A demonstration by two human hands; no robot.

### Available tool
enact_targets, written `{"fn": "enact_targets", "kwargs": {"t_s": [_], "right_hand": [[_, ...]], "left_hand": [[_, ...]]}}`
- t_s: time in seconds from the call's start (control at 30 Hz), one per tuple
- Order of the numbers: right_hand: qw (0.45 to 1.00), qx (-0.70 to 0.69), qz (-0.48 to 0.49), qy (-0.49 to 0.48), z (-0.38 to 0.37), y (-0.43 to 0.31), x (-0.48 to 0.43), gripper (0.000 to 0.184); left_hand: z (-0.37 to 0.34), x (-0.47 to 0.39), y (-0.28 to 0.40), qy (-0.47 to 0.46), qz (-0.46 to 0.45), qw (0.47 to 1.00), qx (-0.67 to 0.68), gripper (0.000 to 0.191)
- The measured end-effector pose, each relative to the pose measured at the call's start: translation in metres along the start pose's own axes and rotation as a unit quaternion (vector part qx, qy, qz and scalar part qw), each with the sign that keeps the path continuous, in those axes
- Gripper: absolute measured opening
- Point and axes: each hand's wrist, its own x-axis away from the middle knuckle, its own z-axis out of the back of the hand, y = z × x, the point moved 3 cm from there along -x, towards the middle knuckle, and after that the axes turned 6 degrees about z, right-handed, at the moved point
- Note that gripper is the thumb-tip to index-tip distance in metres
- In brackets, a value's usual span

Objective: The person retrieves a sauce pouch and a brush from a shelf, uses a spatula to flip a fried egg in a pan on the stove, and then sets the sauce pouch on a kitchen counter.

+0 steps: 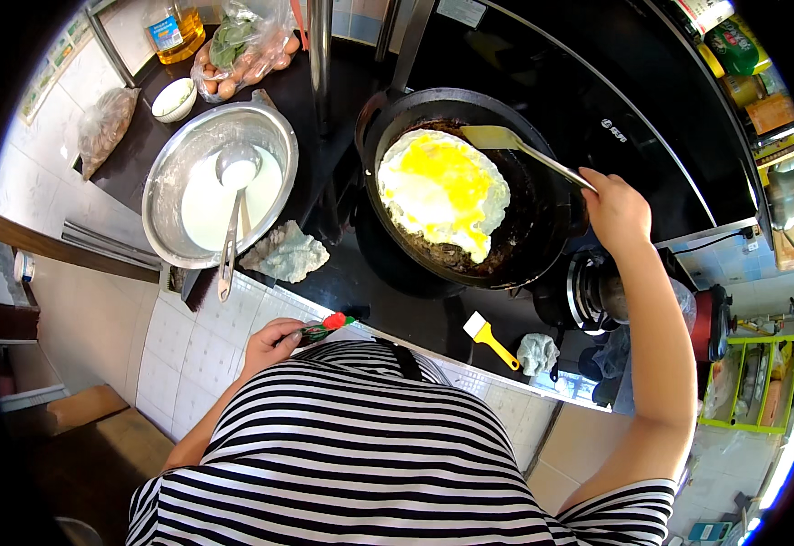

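Observation:
My right hand [617, 208] grips the metal handle of a spatula [499, 138]. The spatula's flat blade touches the far edge of a pale flatbread or pancake [438, 188] spread with yellow egg. This lies in a dark wok [533, 225] on the stove, and its near edge is ragged. My left hand [271, 348] is low in front of my striped shirt, its fingers curled around a small red and green item [332, 322] whose kind I cannot tell. To the left of the wok, a metal basin [155, 211] holds white batter with a ladle [230, 232] resting in it.
A crumpled cloth [291, 252] lies by the basin. Near the counter's front edge are a yellow-handled brush [492, 341] and a grey crumpled cloth [538, 353]. Behind stand a small bowl [174, 100], bagged eggs [247, 61] and an oil bottle [175, 34]. The range hood [574, 89] slopes above the wok.

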Motion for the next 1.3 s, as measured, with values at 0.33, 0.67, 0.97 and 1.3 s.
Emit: {"fn": "enact_targets", "kwargs": {"t_s": [0.33,0.67,0.97,1.3], "right_hand": [[0.993,0.07,0.075,0.064,-0.009,-0.02,-0.03,0.04],[0.968,0.187,0.164,0.025,-0.014,-0.046,-0.028,0.046],[0.969,0.175,0.167,0.045,-0.014,-0.023,-0.019,0.044],[0.981,0.163,0.092,0.045,0.006,0.008,0.017,0.045]], "left_hand": [[-0.003,0.002,0.003,0.002,-0.005,1.0,-0.011,0.016],[0.0,0.003,-0.001,0.009,0.009,1.0,-0.003,0.016],[-0.003,0.0,-0.002,0.009,0.004,1.0,0.017,0.016],[-0.003,-0.003,0.001,0.006,-0.002,1.0,-0.031,0.017]]}}
